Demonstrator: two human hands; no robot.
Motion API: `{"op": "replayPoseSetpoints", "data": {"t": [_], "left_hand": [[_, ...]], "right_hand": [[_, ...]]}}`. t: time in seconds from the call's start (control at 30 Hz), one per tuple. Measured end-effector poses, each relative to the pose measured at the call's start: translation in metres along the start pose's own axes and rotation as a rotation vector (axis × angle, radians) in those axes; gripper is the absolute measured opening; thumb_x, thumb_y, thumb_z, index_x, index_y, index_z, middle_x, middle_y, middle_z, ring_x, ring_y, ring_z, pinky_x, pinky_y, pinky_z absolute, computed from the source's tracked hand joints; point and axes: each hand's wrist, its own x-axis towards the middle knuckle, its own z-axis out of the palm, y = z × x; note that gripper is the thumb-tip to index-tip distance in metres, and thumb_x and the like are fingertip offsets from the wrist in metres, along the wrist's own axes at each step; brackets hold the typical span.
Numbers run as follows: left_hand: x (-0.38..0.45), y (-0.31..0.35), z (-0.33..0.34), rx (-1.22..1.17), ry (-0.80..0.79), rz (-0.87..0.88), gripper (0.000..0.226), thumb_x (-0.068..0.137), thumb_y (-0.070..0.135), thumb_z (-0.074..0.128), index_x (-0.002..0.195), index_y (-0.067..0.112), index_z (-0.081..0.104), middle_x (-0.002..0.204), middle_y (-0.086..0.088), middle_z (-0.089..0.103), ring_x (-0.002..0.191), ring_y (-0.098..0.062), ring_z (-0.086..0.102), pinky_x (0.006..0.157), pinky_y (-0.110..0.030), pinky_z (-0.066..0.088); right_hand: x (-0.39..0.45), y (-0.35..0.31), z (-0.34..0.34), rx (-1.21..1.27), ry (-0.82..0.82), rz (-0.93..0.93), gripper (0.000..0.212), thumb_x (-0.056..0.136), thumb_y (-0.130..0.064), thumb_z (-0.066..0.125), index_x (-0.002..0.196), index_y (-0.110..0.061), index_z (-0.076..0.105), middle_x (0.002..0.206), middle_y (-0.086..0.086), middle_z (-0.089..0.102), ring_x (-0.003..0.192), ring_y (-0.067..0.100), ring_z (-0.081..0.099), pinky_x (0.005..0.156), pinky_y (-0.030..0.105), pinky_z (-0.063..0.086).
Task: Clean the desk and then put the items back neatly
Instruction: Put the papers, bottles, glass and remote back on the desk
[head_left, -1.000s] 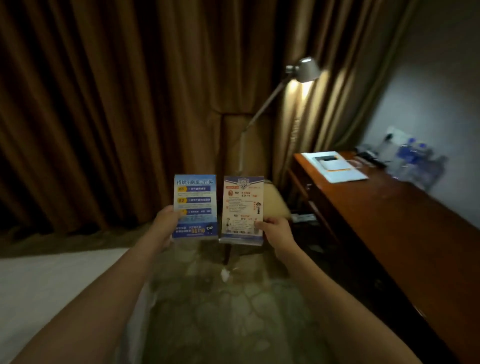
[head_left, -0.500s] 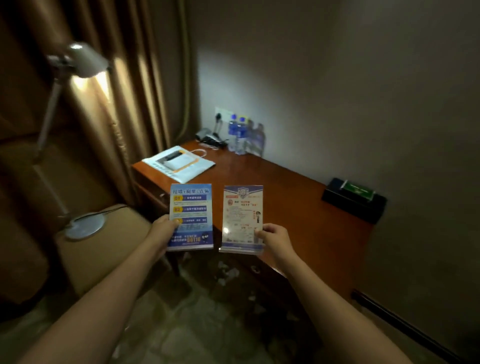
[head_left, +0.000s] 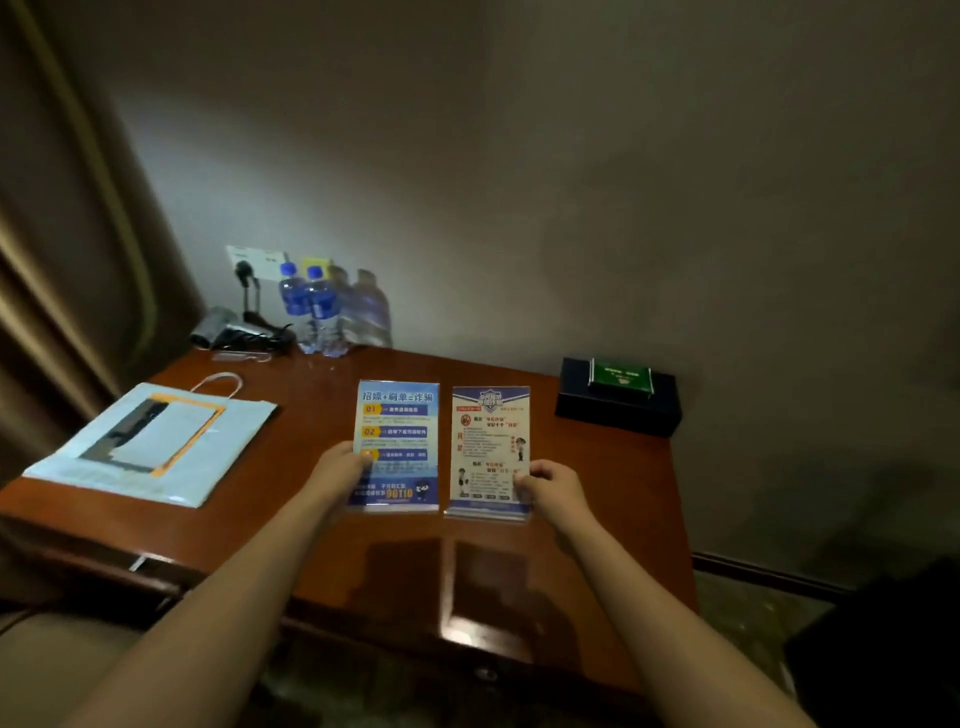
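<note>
1. Two bare forearms are extended from the bottom edge over the near edge of a reddish-brown wooden desk (head_left: 613, 499).
2. A blue sign card (head_left: 397, 441) is gripped at its left edge by the left hand (head_left: 337, 475), with the thumb laid across the front; the card is held upright, its lower edge at or just above the desk top, and contact cannot be told.
3. A red-and-white sign card in a clear stand (head_left: 491, 449) is pinched at its lower right edge by the right hand (head_left: 553, 491), fingers curled round it; it is held upright just beside the blue card, a narrow gap between them.
4. Dim reflections of both cards are seen on the polished surface in front of them.
5. A white paper bag (head_left: 156, 441) with a cord handle is laid flat on the left part of the desk.
6. A dark tissue box (head_left: 618, 397) with a green top is set at the right rear, by the wall.
7. At the left rear, water bottles (head_left: 317, 306) with blue caps are stood against the wall, with a hair dryer (head_left: 218, 327) lying just beside them, below a wall socket (head_left: 254, 260).
</note>
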Motion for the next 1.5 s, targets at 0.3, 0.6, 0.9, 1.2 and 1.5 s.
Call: {"op": "replayPoseSetpoints", "data": {"t": [0.3, 0.6, 0.9, 1.2, 1.5], "left_hand": [[0.115, 0.051, 0.057, 0.074, -0.144, -0.021, 0.008, 0.098, 0.009, 0.042, 0.102, 0.010, 0.049, 0.098, -0.011, 0.062, 0.084, -0.022, 0.063, 0.074, -0.036, 0.051], [0.198, 0.081, 0.097, 0.104, -0.243, 0.031, 0.013, 0.096, 0.006, 0.045, 0.105, 0.014, 0.050, 0.103, -0.010, 0.063, 0.089, -0.024, 0.065, 0.070, -0.034, 0.052], [0.264, 0.059, 0.100, 0.158, -0.237, 0.048, 0.017, 0.095, 0.002, 0.044, 0.101, 0.016, 0.053, 0.110, -0.008, 0.061, 0.103, -0.026, 0.060, 0.094, -0.045, 0.048], [0.327, 0.039, 0.107, 0.161, -0.198, -0.004, 0.018, 0.094, -0.001, 0.046, 0.106, 0.011, 0.052, 0.111, -0.007, 0.058, 0.108, -0.025, 0.057, 0.094, -0.042, 0.046], [0.339, 0.008, 0.105, 0.317, -0.194, 0.014, 0.030, 0.091, -0.002, 0.053, 0.121, 0.002, 0.053, 0.115, -0.009, 0.060, 0.104, -0.023, 0.058, 0.084, -0.031, 0.047]], "right_hand": [[0.117, -0.004, -0.017, 0.029, 0.100, 0.052, 0.011, 0.095, -0.008, 0.051, 0.087, -0.014, 0.057, 0.091, 0.000, 0.063, 0.081, 0.009, 0.062, 0.057, 0.015, 0.048], [0.213, -0.007, -0.037, 0.063, 0.127, 0.112, 0.007, 0.094, -0.005, 0.051, 0.092, -0.011, 0.056, 0.107, 0.008, 0.063, 0.099, 0.020, 0.062, 0.073, 0.022, 0.053], [0.255, 0.025, -0.029, 0.147, 0.200, 0.221, 0.013, 0.093, -0.003, 0.050, 0.094, -0.016, 0.053, 0.108, 0.004, 0.063, 0.103, 0.019, 0.062, 0.082, 0.030, 0.055], [0.302, 0.043, -0.004, 0.069, 0.194, 0.233, 0.011, 0.094, -0.003, 0.049, 0.096, -0.013, 0.054, 0.102, -0.004, 0.063, 0.097, 0.009, 0.061, 0.071, 0.020, 0.052], [0.300, 0.072, 0.003, 0.100, 0.291, 0.241, 0.032, 0.087, 0.012, 0.048, 0.080, -0.018, 0.054, 0.083, -0.002, 0.059, 0.084, 0.014, 0.056, 0.069, 0.015, 0.043]]}}
